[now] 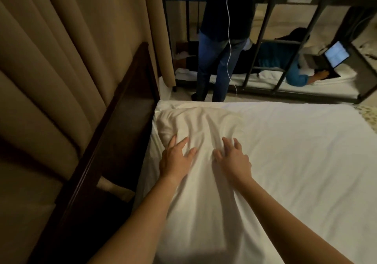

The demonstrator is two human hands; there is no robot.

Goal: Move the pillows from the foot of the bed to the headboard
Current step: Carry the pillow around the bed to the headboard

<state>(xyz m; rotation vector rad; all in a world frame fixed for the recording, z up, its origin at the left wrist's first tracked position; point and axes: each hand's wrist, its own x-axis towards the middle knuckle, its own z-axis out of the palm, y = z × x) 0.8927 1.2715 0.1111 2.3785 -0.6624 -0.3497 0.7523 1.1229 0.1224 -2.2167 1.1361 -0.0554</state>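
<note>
Both arms reach forward from the bottom edge, forearms bare, palms down. Left hand (pixel 176 160) lies flat on the white pillow (pixel 195 129), fingers spread wide and pressed into the fabric. Right hand (pixel 234 159) just beside it, also on the pillow, fingers splayed and slightly curled, tips dimpling the cover. Neither hand grips anything; both are spread flat against the cloth.

The pillow sits at the left edge of the bed (pixel 295 161), its left side against the dark wooden headboard (pixel 114 121), far end close to the mattress corner. Cover is creased around the fingers. The pillow's near edge blends into the white sheet, so its full outline is hard to make out. Only one pillow can be told apart.

Tan curtain (pixel 61 49) hangs behind the headboard. Gap between headboard and mattress is in deep shadow, contents unreadable.

Past the bed: a standing person (pixel 220 49) in jeans, cut off above the waist by the top edge, with a thin white cable (pixel 229 39) hanging in front. A metal bunk bed (pixel 271 39) stands behind, and on its lower mattress a second person (pixel 285 63) lies at an open laptop (pixel 336 54), partly hidden by the frame bars.
</note>
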